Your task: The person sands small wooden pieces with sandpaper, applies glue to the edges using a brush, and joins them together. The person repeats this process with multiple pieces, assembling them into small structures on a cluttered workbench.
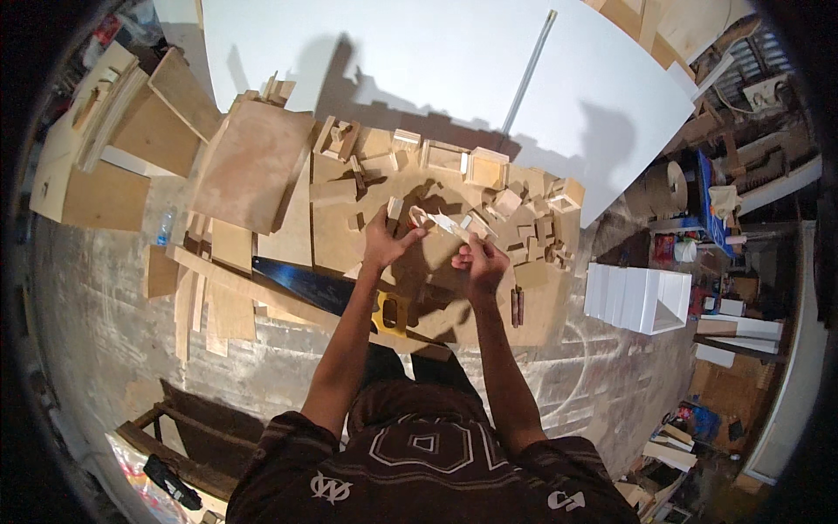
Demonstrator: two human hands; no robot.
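Over the middle of the wooden worktop, my left hand (384,243) grips a small pale wood block (395,209) at its fingertips, its thumb stretched toward the right. My right hand (483,265) is closed around a thin, pale strip (450,229) with a whitish, uneven far end that points toward the left hand. Between the two hands is a small reddish and white piece (417,217), too small to name; what supports it cannot be made out. Several small wood blocks and box-like wooden pieces (486,168) lie beyond and to the right of my hands.
A handsaw (305,284) with a blue blade and yellow handle lies left of my body, beside long wood strips. Plywood sheets (253,162) are stacked at left. A white panel (419,61) with a metal bar (528,74) stands behind. A white container (637,297) is at right.
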